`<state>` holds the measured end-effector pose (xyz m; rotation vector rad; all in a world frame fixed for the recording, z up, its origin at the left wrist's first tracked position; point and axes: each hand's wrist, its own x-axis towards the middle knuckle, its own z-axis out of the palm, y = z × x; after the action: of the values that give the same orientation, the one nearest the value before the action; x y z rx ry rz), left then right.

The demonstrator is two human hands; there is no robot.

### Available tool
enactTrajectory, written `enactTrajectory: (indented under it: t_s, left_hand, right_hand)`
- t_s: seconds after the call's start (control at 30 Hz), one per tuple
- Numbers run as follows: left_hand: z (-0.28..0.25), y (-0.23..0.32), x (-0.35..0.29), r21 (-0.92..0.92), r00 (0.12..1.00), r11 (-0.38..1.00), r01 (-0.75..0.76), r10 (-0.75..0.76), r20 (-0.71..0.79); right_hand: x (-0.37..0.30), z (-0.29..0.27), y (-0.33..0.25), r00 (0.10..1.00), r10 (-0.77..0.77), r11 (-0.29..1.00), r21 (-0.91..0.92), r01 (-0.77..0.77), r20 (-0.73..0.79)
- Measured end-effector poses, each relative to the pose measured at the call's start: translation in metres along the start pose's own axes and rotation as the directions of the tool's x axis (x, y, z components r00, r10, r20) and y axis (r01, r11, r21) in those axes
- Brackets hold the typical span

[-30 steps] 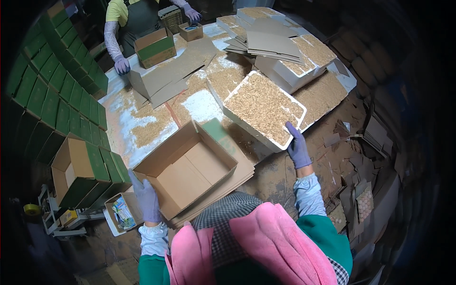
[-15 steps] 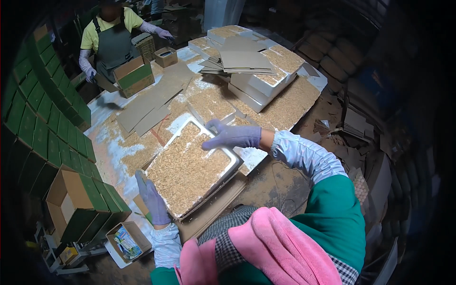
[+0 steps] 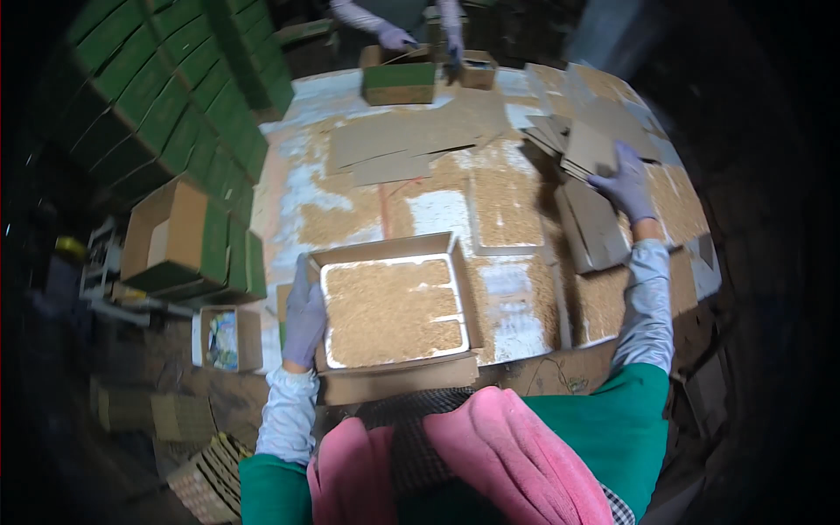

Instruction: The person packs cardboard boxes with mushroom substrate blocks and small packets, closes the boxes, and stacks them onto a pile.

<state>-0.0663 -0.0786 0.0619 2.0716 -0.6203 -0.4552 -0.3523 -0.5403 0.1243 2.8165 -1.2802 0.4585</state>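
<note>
A white foam tray [image 3: 444, 331] filled with tan husk-like flakes sits inside an open cardboard box [image 3: 470, 293] at the table's near edge. My left hand [image 3: 304, 319], in a pale purple glove, holds the box's left wall, its fingers stretched along the outside. Out to the right, my right hand [image 3: 632, 188], gloved the same way, grips the edge of a stack of flat cardboard sheets [image 3: 592, 147], thumb on the near side and fingers beyond. Below that stack stand pale foam trays [image 3: 595, 232], partly hidden by my hand.
Green boxes [image 3: 188, 92] are piled high at the left. A small carton [image 3: 249, 339] with colourful packets sits at the near left. Loose flakes and cardboard sheets [image 3: 394, 144] cover the table. Across it, a co-worker's gloved hands [image 3: 398, 37] work at a green box [image 3: 399, 83].
The foam tray has been lowered into the cardboard box. My right hand has let go of its far side and reached right to the cardboard sheets. My view has turned.
</note>
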Motion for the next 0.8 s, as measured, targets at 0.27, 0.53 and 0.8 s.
enactTrajectory:
  t_s: [0.27,0.53,0.8]
  left_hand:
    - [-0.07,-0.15,-0.03,0.186,0.896,0.952,0.245,-0.149,-0.417]
    - [-0.15,-0.296,-0.01,0.637,0.849,0.567,0.522,-0.271,-0.454]
    - [-0.16,-0.28,-0.01,0.549,0.929,0.75,0.369,-0.284,-0.237]
  right_hand:
    - [0.004,0.029,0.116,0.987,0.005,0.905,-0.421,0.065,0.162]
    - [-0.031,-0.028,-0.015,0.947,-0.265,0.96,-0.147,0.24,-0.183]
    - [-0.134,-0.036,-0.189,0.918,-0.307,0.894,0.254,0.368,-0.251]
